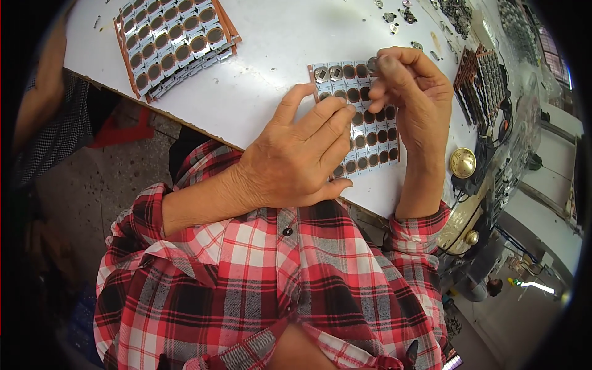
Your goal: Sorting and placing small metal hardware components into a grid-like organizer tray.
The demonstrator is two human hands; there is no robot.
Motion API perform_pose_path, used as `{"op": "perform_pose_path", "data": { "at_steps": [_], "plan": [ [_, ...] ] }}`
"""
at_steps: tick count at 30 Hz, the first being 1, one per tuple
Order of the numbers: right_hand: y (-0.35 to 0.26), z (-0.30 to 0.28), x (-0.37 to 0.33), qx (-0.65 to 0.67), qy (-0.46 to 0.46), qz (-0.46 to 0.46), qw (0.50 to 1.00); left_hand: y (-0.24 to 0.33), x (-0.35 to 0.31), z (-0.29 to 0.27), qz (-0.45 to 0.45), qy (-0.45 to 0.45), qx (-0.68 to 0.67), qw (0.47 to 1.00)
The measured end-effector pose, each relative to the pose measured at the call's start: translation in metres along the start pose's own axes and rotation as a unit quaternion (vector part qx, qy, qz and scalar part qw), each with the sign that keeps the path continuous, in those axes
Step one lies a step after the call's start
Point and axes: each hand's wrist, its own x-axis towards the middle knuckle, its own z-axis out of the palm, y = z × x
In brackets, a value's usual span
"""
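A light-blue circuit board panel [376, 137] with rows of dark round pads lies on the white table in front of me. Two small silver metal clips [328, 73] sit on pads in its far left corner. My left hand [302, 145] rests across the panel's left side, its fingers spread and covering part of the rows. Above the far right corner, my right hand [413, 86] pinches a small grey metal piece [373, 63] between thumb and forefinger. That piece looks like the clips, but the fingers hide much of it.
A stack of similar panels [169, 46] stands at the far left, and another stack [481, 83] leans at the right. Loose metal clips [394, 17] are scattered at the back. A gold-coloured dome [462, 163] sits by the right edge. Another person's arm [40, 80] shows at left.
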Motion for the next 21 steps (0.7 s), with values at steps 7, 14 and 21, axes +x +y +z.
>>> {"op": "perform_pose_path", "data": {
  "at_steps": [7,14,21],
  "plan": [
    [-0.006,-0.002,0.007,-0.117,0.159,-0.146,0.970,0.000,-0.002,0.003,-0.001,0.003,-0.003,1.000],
    [-0.008,-0.034,0.009,-0.088,0.212,-0.184,0.956,0.000,-0.001,0.003,0.005,0.004,-0.006,1.000],
    [-0.005,-0.059,-0.004,-0.332,0.076,-0.107,0.934,-0.002,-0.003,0.004,-0.003,0.014,-0.004,1.000]
  ]
}}
